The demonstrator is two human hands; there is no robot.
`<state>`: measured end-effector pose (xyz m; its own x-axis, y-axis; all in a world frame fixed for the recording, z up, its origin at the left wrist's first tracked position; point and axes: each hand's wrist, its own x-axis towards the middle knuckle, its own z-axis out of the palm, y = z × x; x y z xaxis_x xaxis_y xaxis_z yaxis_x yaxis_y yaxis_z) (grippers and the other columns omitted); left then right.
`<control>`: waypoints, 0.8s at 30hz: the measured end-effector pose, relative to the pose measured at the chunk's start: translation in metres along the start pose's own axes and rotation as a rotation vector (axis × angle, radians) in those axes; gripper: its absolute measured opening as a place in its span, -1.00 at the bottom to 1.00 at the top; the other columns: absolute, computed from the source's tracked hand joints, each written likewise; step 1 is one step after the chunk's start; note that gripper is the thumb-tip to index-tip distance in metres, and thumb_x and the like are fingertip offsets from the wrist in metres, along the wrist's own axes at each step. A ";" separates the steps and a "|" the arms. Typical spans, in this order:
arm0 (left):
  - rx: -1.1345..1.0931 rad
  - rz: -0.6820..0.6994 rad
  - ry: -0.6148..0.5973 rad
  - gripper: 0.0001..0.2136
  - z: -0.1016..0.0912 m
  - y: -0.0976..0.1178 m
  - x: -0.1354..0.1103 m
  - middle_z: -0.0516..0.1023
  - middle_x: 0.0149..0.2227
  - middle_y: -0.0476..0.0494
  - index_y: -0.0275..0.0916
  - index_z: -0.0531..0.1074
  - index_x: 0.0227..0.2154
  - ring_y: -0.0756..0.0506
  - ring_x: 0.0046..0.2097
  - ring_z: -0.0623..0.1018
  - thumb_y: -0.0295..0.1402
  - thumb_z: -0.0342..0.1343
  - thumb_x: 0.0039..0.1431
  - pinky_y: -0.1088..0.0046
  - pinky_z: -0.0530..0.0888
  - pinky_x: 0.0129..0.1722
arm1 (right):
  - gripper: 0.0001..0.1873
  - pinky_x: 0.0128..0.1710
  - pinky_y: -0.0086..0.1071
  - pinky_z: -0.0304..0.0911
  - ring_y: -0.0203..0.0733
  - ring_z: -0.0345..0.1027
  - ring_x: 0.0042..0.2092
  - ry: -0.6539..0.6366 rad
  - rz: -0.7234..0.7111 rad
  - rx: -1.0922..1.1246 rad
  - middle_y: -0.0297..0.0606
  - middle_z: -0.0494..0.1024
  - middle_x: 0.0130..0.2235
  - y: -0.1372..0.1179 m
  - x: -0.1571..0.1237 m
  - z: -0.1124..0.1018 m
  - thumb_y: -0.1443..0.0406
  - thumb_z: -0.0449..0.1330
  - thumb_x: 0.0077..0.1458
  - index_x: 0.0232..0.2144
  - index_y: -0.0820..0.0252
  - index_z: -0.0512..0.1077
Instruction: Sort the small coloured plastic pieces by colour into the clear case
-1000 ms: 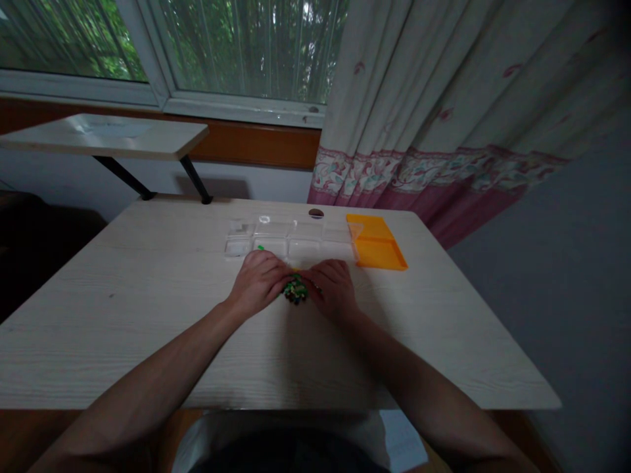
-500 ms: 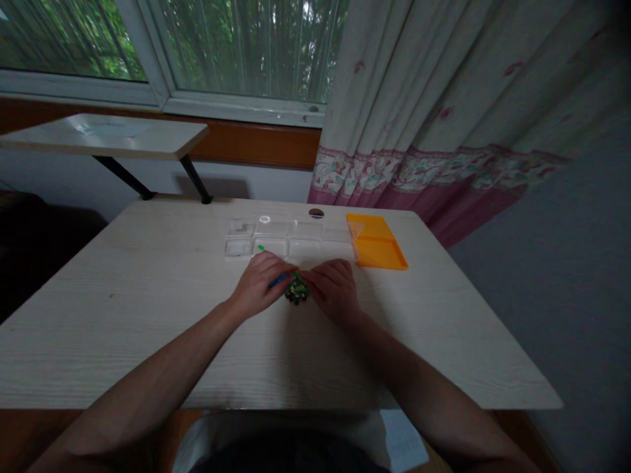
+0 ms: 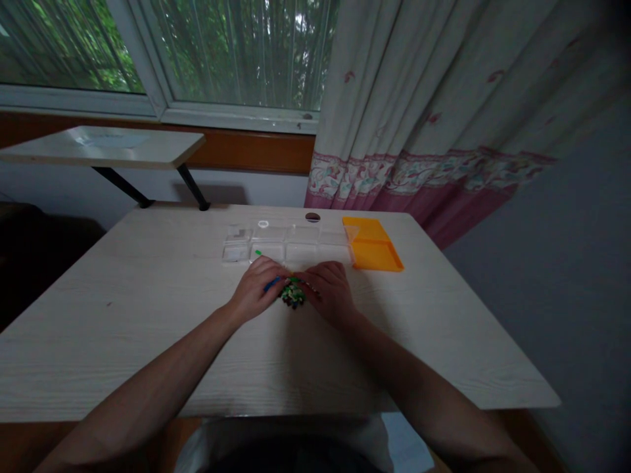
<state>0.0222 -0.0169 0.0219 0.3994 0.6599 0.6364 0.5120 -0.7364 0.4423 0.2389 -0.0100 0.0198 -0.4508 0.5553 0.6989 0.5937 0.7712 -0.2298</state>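
A small heap of coloured pieces, mostly green and dark, lies on the pale wooden table between my two hands. My left hand rests at the heap's left side, fingers curled, pinching a small blue piece. My right hand lies against the heap's right side with its fingers bent down onto the pieces. Just beyond my hands is a clear compartment box, and one green piece lies in a front compartment of it.
An orange tray sits to the right of the clear box, near a round hole in the table. A small white side table stands at the back left under the window. A curtain hangs at the back right.
My left hand has pulled a blue piece out of the heap and now pinches it. My view has tilted a little; both hands stay at the heap.
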 end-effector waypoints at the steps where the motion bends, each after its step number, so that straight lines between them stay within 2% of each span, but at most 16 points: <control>1: 0.006 0.002 -0.002 -0.86 0.000 0.000 0.000 0.54 -0.26 -0.12 -0.21 0.48 -0.19 -0.10 -0.17 0.46 -0.33 0.04 0.32 0.28 0.38 -0.08 | -0.82 -0.08 -0.21 0.17 -0.16 0.37 -0.18 -0.003 0.004 0.003 -0.28 0.60 -0.27 0.000 0.000 0.001 0.22 0.19 0.24 -0.13 -0.01 0.55; 6: 0.022 0.015 -0.018 -0.87 0.001 -0.001 -0.001 0.53 -0.25 -0.12 -0.21 0.47 -0.17 -0.10 -0.16 0.46 -0.35 0.05 0.32 0.28 0.38 -0.06 | -0.82 -0.09 -0.22 0.19 -0.16 0.37 -0.18 0.014 -0.014 0.021 -0.27 0.60 -0.27 0.001 -0.002 0.003 0.25 0.18 0.25 -0.13 0.04 0.54; 13: 0.035 0.009 -0.030 -0.85 0.003 -0.003 -0.002 0.54 -0.23 -0.12 -0.20 0.48 -0.13 -0.10 -0.14 0.45 -0.32 0.07 0.31 0.27 0.39 -0.07 | -0.80 -0.13 -0.21 0.22 -0.15 0.38 -0.20 0.011 0.046 0.062 -0.23 0.59 -0.29 0.000 -0.002 0.005 0.26 0.14 0.26 -0.17 0.06 0.56; 24: 0.203 0.021 -0.013 -0.86 0.000 0.000 -0.002 0.57 -0.29 -0.11 -0.20 0.49 -0.21 -0.15 -0.14 0.46 -0.28 0.14 0.25 0.21 0.36 -0.06 | -0.84 -0.07 -0.18 0.20 -0.13 0.39 -0.18 0.055 0.078 0.070 -0.25 0.61 -0.31 -0.006 -0.002 0.009 0.24 0.19 0.21 -0.20 0.08 0.55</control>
<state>0.0219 -0.0182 0.0205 0.4208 0.6476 0.6352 0.6455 -0.7058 0.2920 0.2303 -0.0127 0.0131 -0.3664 0.5980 0.7129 0.5767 0.7472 -0.3304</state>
